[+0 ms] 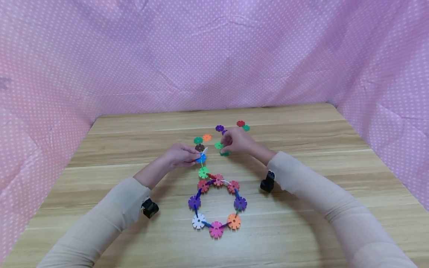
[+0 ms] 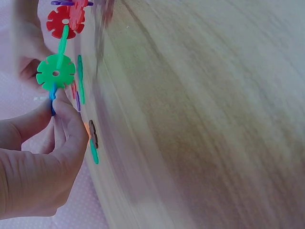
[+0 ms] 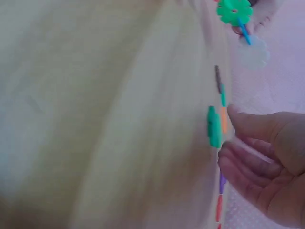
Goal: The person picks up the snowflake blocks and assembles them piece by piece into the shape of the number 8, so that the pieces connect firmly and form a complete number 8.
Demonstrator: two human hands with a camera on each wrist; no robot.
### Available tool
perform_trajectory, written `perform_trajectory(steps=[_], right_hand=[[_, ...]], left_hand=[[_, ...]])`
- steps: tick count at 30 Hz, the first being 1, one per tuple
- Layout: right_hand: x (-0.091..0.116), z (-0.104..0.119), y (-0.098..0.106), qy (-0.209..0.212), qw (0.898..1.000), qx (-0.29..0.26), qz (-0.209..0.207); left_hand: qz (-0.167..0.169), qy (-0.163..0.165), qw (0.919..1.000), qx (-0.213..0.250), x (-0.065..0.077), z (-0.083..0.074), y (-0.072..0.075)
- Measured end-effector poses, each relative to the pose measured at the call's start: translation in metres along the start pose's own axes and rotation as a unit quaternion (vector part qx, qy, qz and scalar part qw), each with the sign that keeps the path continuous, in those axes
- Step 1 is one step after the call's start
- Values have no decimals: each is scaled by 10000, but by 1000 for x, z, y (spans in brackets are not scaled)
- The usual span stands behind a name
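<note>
My left hand (image 1: 181,155) pinches a blue notched plastic disc (image 1: 201,158) between thumb and fingers. A white disc (image 3: 254,52) slots into it at the top, and a light green disc (image 1: 203,172) joins it below. That green disc links to a ring of interlocked discs, with a pink disc (image 1: 216,229) at its near side. Over the loose discs reaches my right hand (image 1: 237,140), thumb and fingers apart with a gap between them. Nearest its fingertips are a light green disc (image 1: 219,145) and a darker green disc (image 1: 225,153), partly hidden by the hand.
Loose discs lie farther back: a brown one (image 1: 199,147), a teal one (image 1: 198,140), an orange one (image 1: 206,137), a purple one (image 1: 219,128) and a red one (image 1: 240,123). Pink dotted cloth (image 1: 214,56) hangs around the wooden table (image 1: 117,149).
</note>
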State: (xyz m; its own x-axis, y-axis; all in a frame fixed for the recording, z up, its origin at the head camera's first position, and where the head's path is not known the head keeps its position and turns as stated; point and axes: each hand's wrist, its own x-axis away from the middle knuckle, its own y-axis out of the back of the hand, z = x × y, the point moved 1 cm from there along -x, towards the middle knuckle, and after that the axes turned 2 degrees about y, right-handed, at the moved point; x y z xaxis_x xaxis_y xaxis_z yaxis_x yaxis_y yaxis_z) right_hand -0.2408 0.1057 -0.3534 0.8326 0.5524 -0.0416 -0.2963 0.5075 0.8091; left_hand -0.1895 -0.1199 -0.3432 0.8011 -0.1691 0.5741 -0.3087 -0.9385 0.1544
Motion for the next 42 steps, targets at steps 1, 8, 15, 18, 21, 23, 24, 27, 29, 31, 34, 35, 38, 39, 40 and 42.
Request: perform_trajectory(steps=[1,8,15,18,21,23,24,27,29,31,34,35,38,39,40,42], right_hand=[[0,-1,-2,-125,9999,86,23],[4,-7,-10,-377,9993,86,10],[7,-11,-6,-731,9972,-168,85],[8,-13,-5,-873,9950,-452,193],[9,-15,-3,-1079,9893,-921,337],[8,-16,-3,-1311,9811,-1362,402],[8,-17,-3,-1410,9767,-1568,405],[6,-16,-3,-1748,9603,-2153,291],[4,-14,-3,-1857,9524,-2407,210],[2,-12,-4,-1944,9430,-2699,145],[0,-9,-5,-1949,9308,-3093,64],[-1,-8,-5,-1938,9271,-3207,32],[-4,-4,-6,-1918,9188,-3449,-92],[-5,-3,-6,-1922,9164,-3508,-135],[-6,-2,-7,-1922,9143,-3561,-179],[-7,0,-8,-1957,9102,-3643,-253]], left_hand=[[5,-1,10000,1,0,0,0],[-23,60,10000,67,-3,1,-1],[8,54,9999,142,-5,1,0],[8,58,9999,131,-6,1,0],[8,20,10000,50,-5,0,1],[25,-25,10000,-17,-5,0,1],[32,-51,10000,-42,-5,-1,1],[53,-112,9999,-89,-6,-1,1],[61,-128,9998,-100,-7,-1,1],[67,-141,9998,-125,-8,-1,0],[75,-174,9997,-166,-9,-1,0],[75,-186,9996,-174,-10,-1,1],[72,-220,9996,-173,-11,-2,1],[68,-221,9996,-168,-11,-2,1],[63,-226,9996,-181,-11,-2,1],[55,-220,9996,-173,-12,-3,1]])
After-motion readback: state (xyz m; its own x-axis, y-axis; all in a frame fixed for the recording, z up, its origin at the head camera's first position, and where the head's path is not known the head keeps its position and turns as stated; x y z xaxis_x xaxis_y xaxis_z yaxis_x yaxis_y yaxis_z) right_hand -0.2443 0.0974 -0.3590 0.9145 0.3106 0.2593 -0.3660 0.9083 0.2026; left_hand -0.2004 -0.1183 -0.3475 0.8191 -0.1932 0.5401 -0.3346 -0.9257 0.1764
